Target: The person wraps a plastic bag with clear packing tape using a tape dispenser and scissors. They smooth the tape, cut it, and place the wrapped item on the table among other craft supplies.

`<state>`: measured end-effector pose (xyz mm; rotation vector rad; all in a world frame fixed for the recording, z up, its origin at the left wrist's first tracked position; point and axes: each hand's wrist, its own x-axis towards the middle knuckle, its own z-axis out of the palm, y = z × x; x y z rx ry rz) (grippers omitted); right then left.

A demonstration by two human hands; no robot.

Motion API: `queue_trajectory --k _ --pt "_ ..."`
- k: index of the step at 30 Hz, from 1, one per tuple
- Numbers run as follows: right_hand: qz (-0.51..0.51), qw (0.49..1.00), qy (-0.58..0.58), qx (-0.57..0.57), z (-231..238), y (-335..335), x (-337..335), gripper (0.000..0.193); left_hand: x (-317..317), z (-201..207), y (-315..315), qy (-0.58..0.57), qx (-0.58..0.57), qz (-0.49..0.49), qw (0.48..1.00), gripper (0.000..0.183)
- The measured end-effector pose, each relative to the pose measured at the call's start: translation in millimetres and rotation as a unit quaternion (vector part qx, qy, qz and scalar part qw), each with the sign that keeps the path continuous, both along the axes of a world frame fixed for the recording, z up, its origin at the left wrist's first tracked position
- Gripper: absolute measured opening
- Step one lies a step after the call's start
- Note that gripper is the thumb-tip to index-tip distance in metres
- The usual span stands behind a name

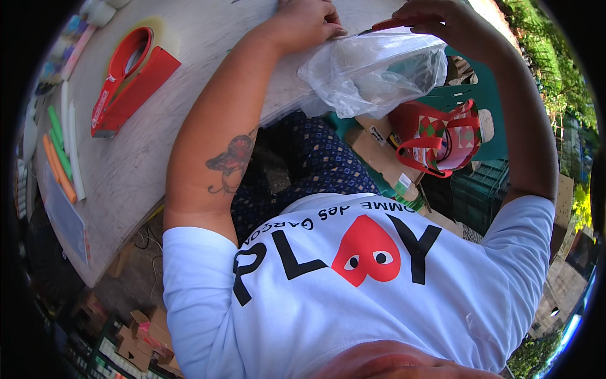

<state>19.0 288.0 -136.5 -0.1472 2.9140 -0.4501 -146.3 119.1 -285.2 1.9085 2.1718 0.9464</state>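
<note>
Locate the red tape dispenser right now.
In the head view, the red tape dispenser lies at upper left on the table, between the green sticks and the left forearm.

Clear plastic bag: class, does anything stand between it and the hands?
Only the red-handled tool, held in the right hand at the upper edge of the clear plastic bag. Nothing visible stands between the left hand and the bag.

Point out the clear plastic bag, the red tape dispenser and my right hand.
Clear plastic bag (374,74): head view, crumpled middle.
Red tape dispenser (142,84): head view, middle of its body.
Right hand (456,20): head view, middle of the hand.
</note>
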Motion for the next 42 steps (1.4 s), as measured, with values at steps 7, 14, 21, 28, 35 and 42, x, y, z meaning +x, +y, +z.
queue_trajectory --k 7,14,21,28,35,42 --pt "-0.061 0.998 -0.030 -0.012 -2.9 6.7 4.4 0.021 0.9 2.0 -2.2 -0.001 -0.001 0.003 1.000 0.019" --pt "-0.072 0.997 -0.029 0.007 -7.3 27.2 10.8 0.020 -1.1 -2.4 -0.9 0.006 0.017 -0.006 1.000 0.017" --pt "-0.202 0.961 -0.019 -0.186 -50.8 84.5 43.6 0.032 -7.4 -11.6 2.6 0.002 0.063 0.000 0.998 0.013" --pt "-0.253 0.930 0.155 -0.216 -68.4 37.3 67.9 0.032 -17.0 4.5 -1.0 -0.224 0.001 0.141 0.964 0.023" --pt "-0.404 0.817 0.232 -0.339 -115.1 -9.8 110.4 0.033 78.8 47.4 -22.7 -0.057 -0.144 0.001 0.988 0.034" --pt "-0.413 0.805 0.212 -0.368 -113.9 -32.9 140.8 0.029 102.5 -9.7 -31.2 0.174 -0.035 0.138 0.974 0.035"
